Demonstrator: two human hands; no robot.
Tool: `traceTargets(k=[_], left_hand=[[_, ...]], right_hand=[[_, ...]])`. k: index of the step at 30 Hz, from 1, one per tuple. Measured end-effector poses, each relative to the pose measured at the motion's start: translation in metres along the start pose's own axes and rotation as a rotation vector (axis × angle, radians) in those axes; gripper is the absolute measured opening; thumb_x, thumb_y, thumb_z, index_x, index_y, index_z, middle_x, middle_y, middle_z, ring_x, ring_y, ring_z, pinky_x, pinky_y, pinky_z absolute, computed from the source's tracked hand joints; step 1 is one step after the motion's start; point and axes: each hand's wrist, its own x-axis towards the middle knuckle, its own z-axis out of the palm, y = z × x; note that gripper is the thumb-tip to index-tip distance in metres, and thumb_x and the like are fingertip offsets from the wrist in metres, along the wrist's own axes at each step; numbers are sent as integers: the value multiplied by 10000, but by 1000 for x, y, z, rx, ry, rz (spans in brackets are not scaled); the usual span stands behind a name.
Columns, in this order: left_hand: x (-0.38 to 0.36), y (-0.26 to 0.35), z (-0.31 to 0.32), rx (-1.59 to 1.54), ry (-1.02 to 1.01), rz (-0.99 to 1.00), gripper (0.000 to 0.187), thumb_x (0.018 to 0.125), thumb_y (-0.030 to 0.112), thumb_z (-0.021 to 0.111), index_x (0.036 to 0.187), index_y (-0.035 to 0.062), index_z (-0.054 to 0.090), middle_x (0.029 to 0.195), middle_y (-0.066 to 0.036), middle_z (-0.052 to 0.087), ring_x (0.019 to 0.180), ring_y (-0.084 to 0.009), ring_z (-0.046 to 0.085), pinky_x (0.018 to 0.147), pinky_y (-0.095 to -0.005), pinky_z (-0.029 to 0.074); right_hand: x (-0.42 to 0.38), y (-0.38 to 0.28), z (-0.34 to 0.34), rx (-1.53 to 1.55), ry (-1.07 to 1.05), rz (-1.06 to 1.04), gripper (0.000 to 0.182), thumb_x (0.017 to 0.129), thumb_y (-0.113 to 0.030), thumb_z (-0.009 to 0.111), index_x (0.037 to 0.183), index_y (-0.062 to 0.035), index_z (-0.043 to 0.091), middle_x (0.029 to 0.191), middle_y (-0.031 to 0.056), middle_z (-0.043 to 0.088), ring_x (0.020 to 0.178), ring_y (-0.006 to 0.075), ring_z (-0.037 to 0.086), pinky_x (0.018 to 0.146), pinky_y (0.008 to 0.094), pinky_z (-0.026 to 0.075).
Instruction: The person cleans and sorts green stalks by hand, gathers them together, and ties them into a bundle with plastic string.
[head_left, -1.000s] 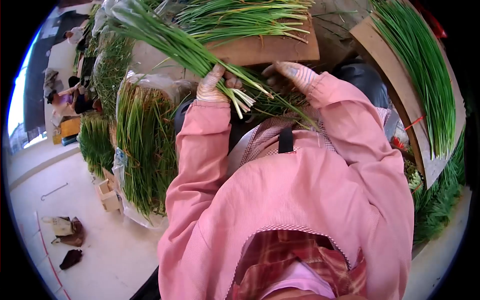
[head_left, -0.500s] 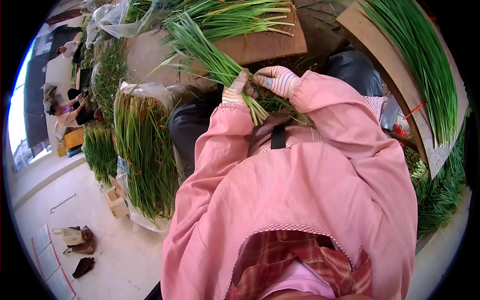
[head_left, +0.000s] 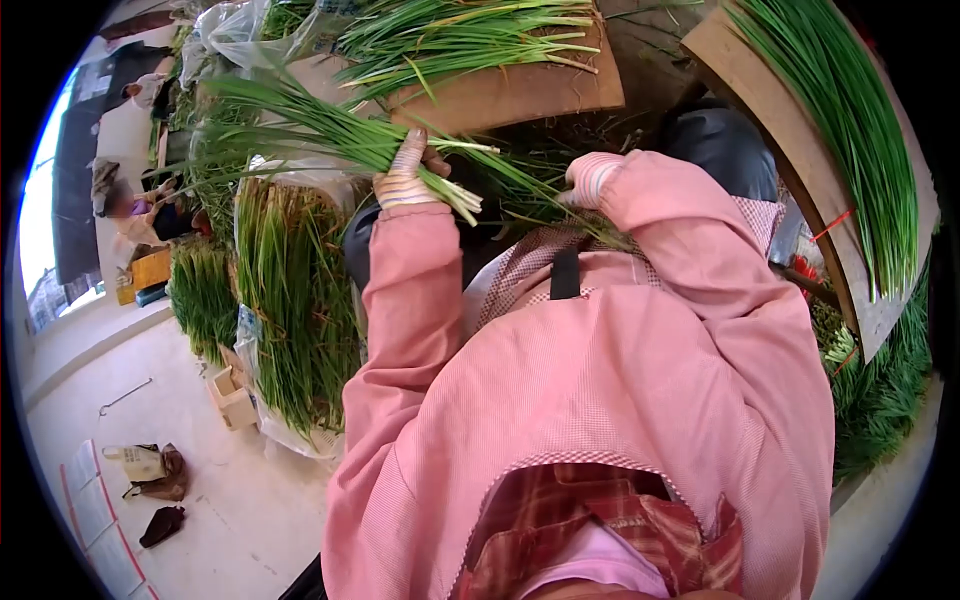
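My left hand (head_left: 408,172), in a striped glove with bare-looking fingertips, is wrapped round a bunch of garlic chives (head_left: 330,128). The leaves fan out to the left and the pale cut ends stick out to the right, over my lap. My right hand (head_left: 592,178), in a similar glove, is low over my lap with its fingers curled down among loose green leaves (head_left: 535,190). Its fingertips are mostly hidden, and I cannot tell what is in them. A checked apron (head_left: 520,262) covers my lap below the hands.
A brown board (head_left: 510,105) ahead bears more chives (head_left: 470,45). To the right, a curved board (head_left: 720,60) holds a long heap of chives (head_left: 840,130). Wrapped bundles (head_left: 295,300) stand at my left, near a small wooden box (head_left: 232,398). Other people (head_left: 140,215) sit farther left.
My left hand has moved left with the bunch, which now lies flatter, leaves pointing left. My right hand has come away from it, to the right and slightly down toward my lap.
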Motion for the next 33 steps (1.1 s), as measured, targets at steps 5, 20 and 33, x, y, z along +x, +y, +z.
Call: traceTargets(k=[5, 20, 33], left_hand=[[-4, -8, 8, 86, 33, -187, 216, 644, 158, 706, 770, 67, 555, 585, -54, 517, 396, -161, 449, 366, -299, 385], [-15, -53, 35, 154, -27, -370, 228, 695, 236, 656, 729, 52, 526, 518, -57, 481, 349, -175, 417, 321, -302, 344], [35, 55, -19, -144, -1, 221, 478, 620, 394, 693, 877, 36, 507, 823, -84, 523, 677, -180, 510, 548, -311, 466]], right_hand=[[-25, -16, -38, 486, 585, -244, 330, 712, -326, 606, 813, -15, 564, 795, 165, 569, 739, 319, 547, 651, 340, 439], [-14, -24, -16, 279, 779, -472, 137, 751, -198, 524, 854, -107, 527, 758, 131, 535, 672, 340, 535, 557, 406, 439], [-25, 17, -68, 220, 905, 40, 229, 744, -201, 544, 941, -86, 520, 905, 166, 534, 823, 340, 512, 671, 400, 431]])
